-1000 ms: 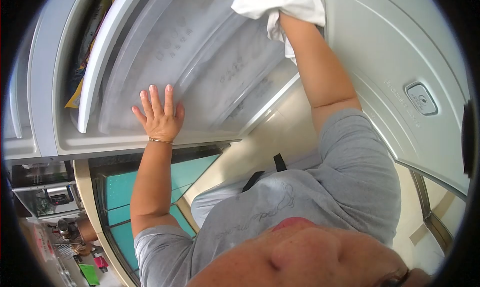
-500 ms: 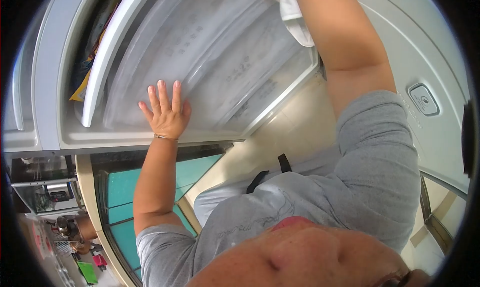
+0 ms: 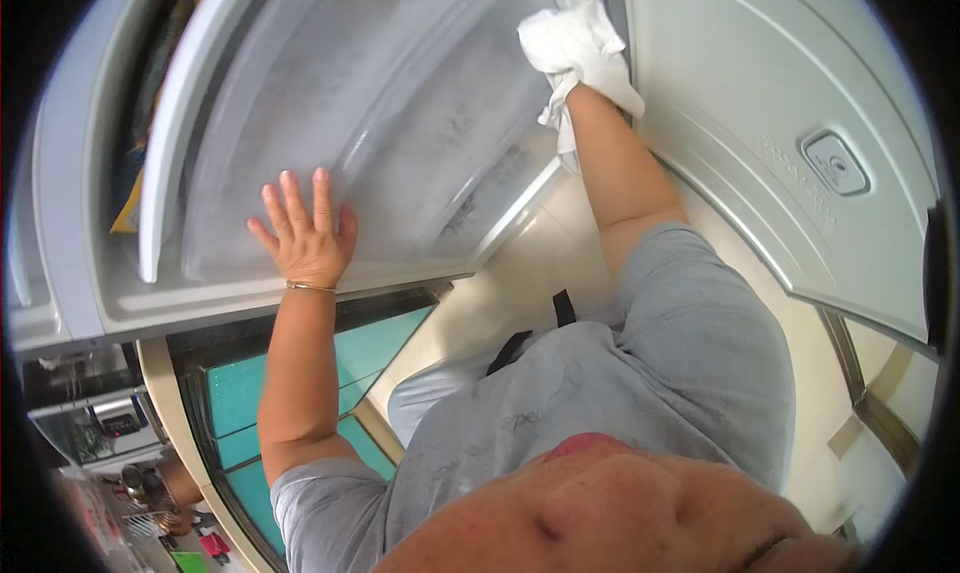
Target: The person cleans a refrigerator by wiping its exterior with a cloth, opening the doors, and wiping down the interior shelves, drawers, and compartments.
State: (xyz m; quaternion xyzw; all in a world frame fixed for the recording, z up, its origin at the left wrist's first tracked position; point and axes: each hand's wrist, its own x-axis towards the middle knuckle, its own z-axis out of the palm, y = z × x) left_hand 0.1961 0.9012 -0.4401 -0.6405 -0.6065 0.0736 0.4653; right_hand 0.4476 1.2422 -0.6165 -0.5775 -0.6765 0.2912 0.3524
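My left hand (image 3: 305,235) lies with fingers spread on the frosted, translucent drawer front (image 3: 260,123) of an opened fridge-freezer. A thin bracelet circles its wrist. A white cloth (image 3: 575,45) covers my right hand (image 3: 582,81), whose fingers are mostly hidden inside or behind the folds. That hand is by the side edge of the drawers, near the corner where the opened door (image 3: 740,93) meets the cabinet. One end of the cloth hangs down past my wrist.
Packets, one with yellow, show in the dark gap behind the curved white drawer edge (image 3: 165,173). A teal-fronted cabinet (image 3: 240,393) stands at lower left. Beside it, a counter (image 3: 160,383) carries several kitchen items. Pale floor (image 3: 520,248) lies below the drawers.
My right hand and the cloth have come down from the top of the view to the door-side corner. The view has shifted slightly; my left hand remains on the drawer front.
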